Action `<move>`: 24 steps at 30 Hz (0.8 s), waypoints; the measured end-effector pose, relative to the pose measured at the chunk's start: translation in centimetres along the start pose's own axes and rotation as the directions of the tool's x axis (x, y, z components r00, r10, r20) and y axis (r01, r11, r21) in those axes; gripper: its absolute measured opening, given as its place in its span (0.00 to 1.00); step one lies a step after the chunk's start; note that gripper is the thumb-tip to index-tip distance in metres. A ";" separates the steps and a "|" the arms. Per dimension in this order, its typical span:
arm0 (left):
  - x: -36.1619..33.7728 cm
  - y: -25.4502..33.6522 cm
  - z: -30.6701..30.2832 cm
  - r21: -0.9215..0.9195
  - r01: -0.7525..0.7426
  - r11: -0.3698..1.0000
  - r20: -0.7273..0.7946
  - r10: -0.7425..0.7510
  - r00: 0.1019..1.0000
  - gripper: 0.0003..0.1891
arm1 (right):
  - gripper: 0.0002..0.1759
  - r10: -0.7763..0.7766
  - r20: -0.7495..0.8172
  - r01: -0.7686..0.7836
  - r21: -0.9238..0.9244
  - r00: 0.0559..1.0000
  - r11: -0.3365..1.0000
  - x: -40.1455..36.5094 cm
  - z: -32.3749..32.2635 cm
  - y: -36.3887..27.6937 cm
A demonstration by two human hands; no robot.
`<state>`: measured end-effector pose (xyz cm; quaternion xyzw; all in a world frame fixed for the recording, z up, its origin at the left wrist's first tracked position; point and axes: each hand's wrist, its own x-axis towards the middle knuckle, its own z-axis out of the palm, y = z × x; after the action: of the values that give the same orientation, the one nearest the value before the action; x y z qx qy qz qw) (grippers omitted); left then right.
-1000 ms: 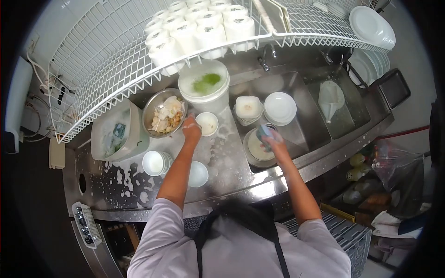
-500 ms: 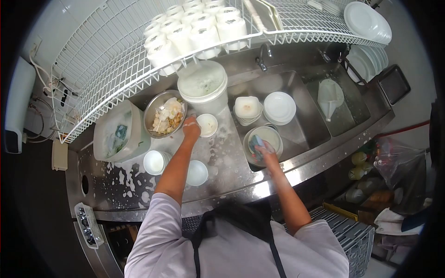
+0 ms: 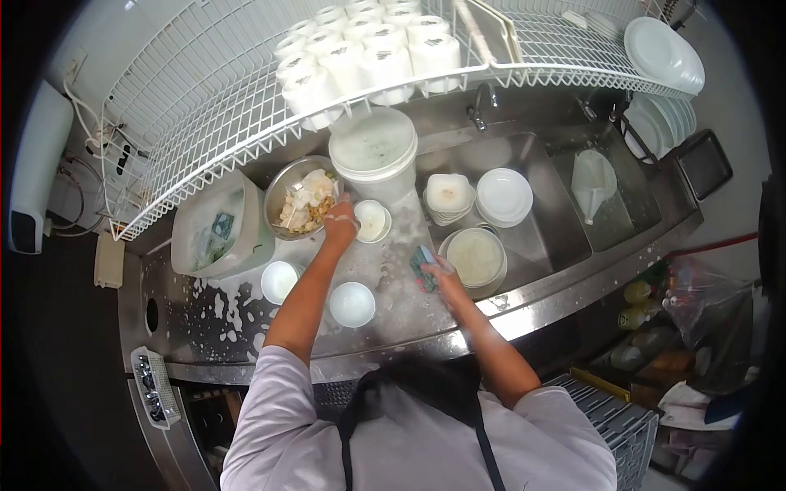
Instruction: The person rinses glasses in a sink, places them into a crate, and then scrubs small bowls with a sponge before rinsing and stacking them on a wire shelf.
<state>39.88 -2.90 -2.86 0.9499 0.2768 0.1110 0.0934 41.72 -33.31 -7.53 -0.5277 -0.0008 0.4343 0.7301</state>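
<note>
My left hand (image 3: 342, 222) is closed on the rim of a small white bowl (image 3: 371, 221), which is tilted over another bowl on the wet steel counter. Between the steel food bowl and the sink, my right hand (image 3: 439, 277) grips a blue-green sponge (image 3: 422, 268) above the counter's edge. Just right of that hand, a round dish of cloudy liquid (image 3: 475, 257) rests on a larger dish in the sink. Nearer to me stand a white bowl (image 3: 352, 304) and a stack of bowls (image 3: 281, 282), partly covered by my left forearm.
A steel bowl of food scraps (image 3: 274, 182) and a white bucket (image 3: 409, 172) stand behind my left hand. Stacked plates (image 3: 504, 196) and square bowls (image 3: 449, 195) sit in the sink. A wire rack (image 3: 246, 135) with white cups hangs above; a soapy tub (image 3: 248, 217) is left.
My right hand has moved left with the sponge, off the dish in the sink. My left hand has taken hold of the small bowl and tilted it. The view has shifted slightly.
</note>
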 end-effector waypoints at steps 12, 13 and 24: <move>-6.5 0.3 -2.8 -0.754 -0.300 0.584 -0.450 -0.127 0.884 0.33 | 0.31 -0.545 0.037 0.473 -0.548 0.838 0.690 -1.3 2.7 -1.4; -7.4 -1.3 0.8 -0.822 -0.177 0.541 -0.357 -0.247 0.901 0.29 | 0.31 -0.576 0.063 0.507 -0.556 0.815 0.658 -2.3 5.1 -3.8; -14.7 1.6 -9.1 -0.472 0.332 -0.817 0.442 0.107 0.891 0.33 | 0.31 -0.480 0.811 0.706 -0.553 0.335 -0.442 -2.4 15.6 -10.6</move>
<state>26.20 -11.18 3.94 0.1348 0.1547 0.1582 0.9659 39.71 -23.53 8.64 -0.6949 -0.6400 -0.1428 0.2952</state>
